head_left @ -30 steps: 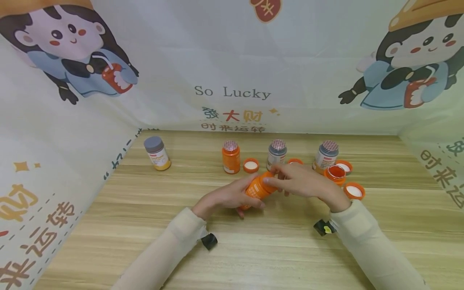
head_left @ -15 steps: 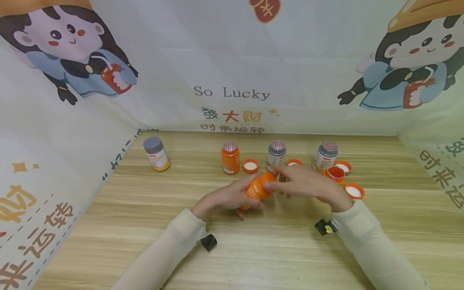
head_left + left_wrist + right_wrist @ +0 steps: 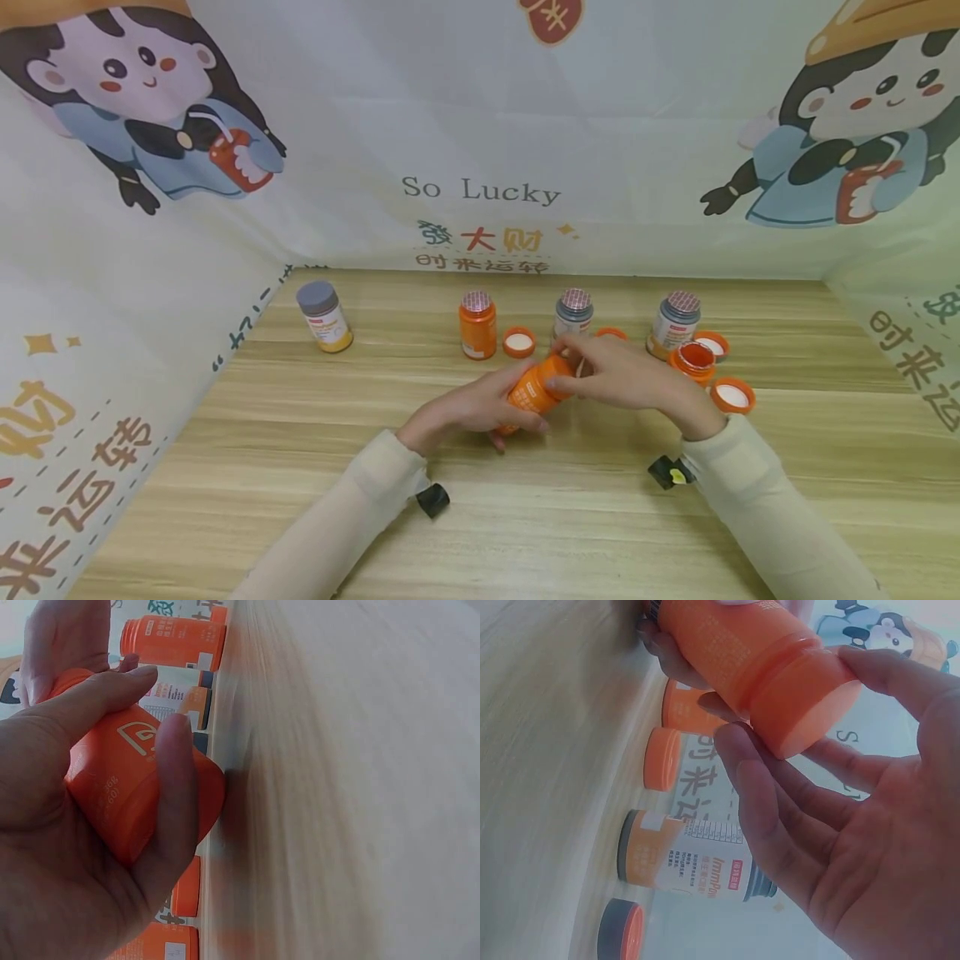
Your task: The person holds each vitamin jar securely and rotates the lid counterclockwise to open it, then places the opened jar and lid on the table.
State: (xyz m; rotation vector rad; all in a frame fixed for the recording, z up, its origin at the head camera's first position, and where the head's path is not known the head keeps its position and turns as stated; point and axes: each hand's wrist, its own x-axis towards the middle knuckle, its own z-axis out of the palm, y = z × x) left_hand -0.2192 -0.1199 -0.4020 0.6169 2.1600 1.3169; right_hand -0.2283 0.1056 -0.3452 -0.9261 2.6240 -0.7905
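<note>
An orange pill bottle point(image 3: 534, 392) is tilted above the table in the head view. My left hand point(image 3: 476, 403) grips its body, with fingers and thumb wrapped round it in the left wrist view. On the bottle's upper end sits a smooth orange cap point(image 3: 806, 701). My right hand point(image 3: 622, 372) pinches this cap, its fingers spread around the rim in the right wrist view. Behind the hands stand a foil-sealed orange bottle point(image 3: 477, 329) and a foil-sealed grey-necked bottle point(image 3: 573, 314), partly hidden by the right hand.
A grey-capped bottle point(image 3: 325, 318) stands far left. Near the right wrist are another foil-sealed bottle point(image 3: 675, 325) and an uncapped orange bottle point(image 3: 694, 358). Loose caps lie about: one cap point(image 3: 519, 342) mid-table, another cap point(image 3: 732, 396) at right. A printed cloth point(image 3: 480, 142) rises behind.
The fingers of my right hand have shifted slightly around the cap. The left hand and the tilted bottle hold nearly the same position.
</note>
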